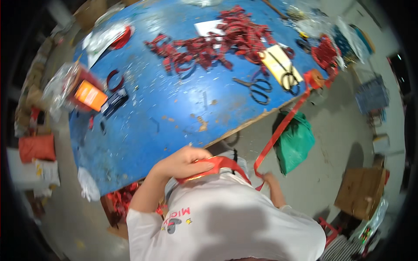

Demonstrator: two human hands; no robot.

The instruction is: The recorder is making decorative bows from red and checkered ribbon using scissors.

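Two hands held a soft, light red ribbon (278, 130): left hand (185, 162) fingers pinched its folded end, right hand (269, 178) fingers gripped the strip.

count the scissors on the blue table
2: one black-handled pair of scissors lies on bare blue table; a second pair rests on the yellowish card beside it. More may hide under the ribbon pile.

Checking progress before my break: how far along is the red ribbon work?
Done: a heap of folded red ribbon pieces lies on the blue table. In hand: left hand folds red ribbon strip; right hand holds it. Left: the ribbon roll.
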